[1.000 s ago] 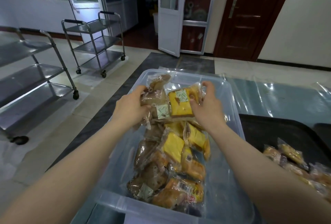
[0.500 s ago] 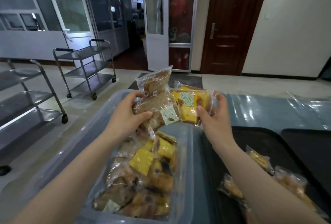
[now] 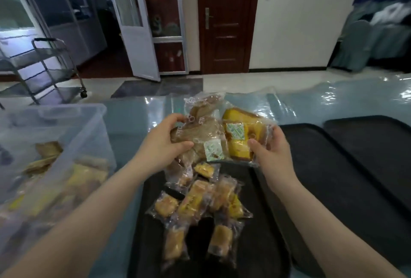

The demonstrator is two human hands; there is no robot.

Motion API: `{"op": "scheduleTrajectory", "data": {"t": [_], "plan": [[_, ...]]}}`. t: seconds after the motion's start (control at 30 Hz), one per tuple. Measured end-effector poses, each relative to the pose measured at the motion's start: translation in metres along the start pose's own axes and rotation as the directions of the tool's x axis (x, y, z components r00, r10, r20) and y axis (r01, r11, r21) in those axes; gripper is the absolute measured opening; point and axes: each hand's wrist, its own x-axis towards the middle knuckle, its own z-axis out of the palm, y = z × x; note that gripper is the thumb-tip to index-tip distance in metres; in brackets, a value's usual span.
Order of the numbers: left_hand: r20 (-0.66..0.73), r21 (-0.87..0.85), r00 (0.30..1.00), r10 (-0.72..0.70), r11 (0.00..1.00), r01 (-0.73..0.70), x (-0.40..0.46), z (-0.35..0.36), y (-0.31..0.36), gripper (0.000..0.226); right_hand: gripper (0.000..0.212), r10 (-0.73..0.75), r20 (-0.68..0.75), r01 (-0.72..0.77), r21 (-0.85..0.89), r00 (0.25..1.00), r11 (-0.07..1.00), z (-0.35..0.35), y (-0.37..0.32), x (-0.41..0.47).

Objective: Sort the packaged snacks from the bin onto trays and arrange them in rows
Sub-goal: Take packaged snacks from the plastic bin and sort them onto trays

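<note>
My left hand (image 3: 164, 142) grips brown cake packets (image 3: 201, 135) in clear wrap. Touching them on the right are yellow cake packets (image 3: 241, 137), which my right hand (image 3: 270, 151) holds. Both bundles hang above the far end of a black tray (image 3: 255, 244). On that tray lies a loose heap of several small wrapped snacks (image 3: 198, 202). The clear plastic bin (image 3: 73, 144) stands at the left with more brown and yellow packets inside, blurred.
Two more black trays (image 3: 329, 179) (image 3: 373, 144) lie to the right on the table covered in shiny blue-grey plastic (image 3: 133, 117). Steel trolleys (image 3: 44, 68) stand on the floor at far left. A white door and a brown door are behind.
Both hands have carried their packets rightward, out of the bin and over the near black tray. The view has swung right, so the bin now sits at the left.
</note>
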Motion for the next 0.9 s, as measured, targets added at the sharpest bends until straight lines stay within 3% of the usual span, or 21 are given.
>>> {"op": "scheduleTrajectory", "data": {"t": [0.13,0.27,0.37,0.53,0.73,0.9], "plan": [[0.09,-0.273,0.979,-0.182,0.941,0.2,0.004,0.065,0.014,0.049,0.039,0.052,-0.056,-0.055,-0.048,0.997,0.997,-0.057,0.014,0.003],[0.298,-0.536,0.896,-0.33,0.718,0.443,0.012,0.126,0.015,0.045,0.034,0.117,-0.141,-0.126,-0.063,0.983,0.99,-0.105,0.032,-0.006],[0.435,-0.597,0.803,-0.407,0.536,0.596,0.018,0.168,0.016,0.037,0.035,0.156,-0.202,-0.17,-0.055,0.967,0.984,-0.142,0.047,-0.018],[0.517,-0.595,0.706,-0.484,0.389,0.703,0.026,0.243,0.034,0.027,0.035,0.23,-0.259,-0.257,-0.075,0.938,0.964,-0.214,0.071,-0.017],[0.527,-0.55,0.707,-0.472,0.445,0.707,0.045,0.344,0.083,0.029,0.035,0.293,-0.234,-0.318,-0.073,0.927,0.945,-0.316,0.101,0.02],[0.32,-0.337,0.809,-0.492,0.739,0.583,0.06,0.419,0.133,0.024,0.036,0.334,-0.273,-0.359,-0.043,0.902,0.933,-0.404,0.119,0.058]]}}
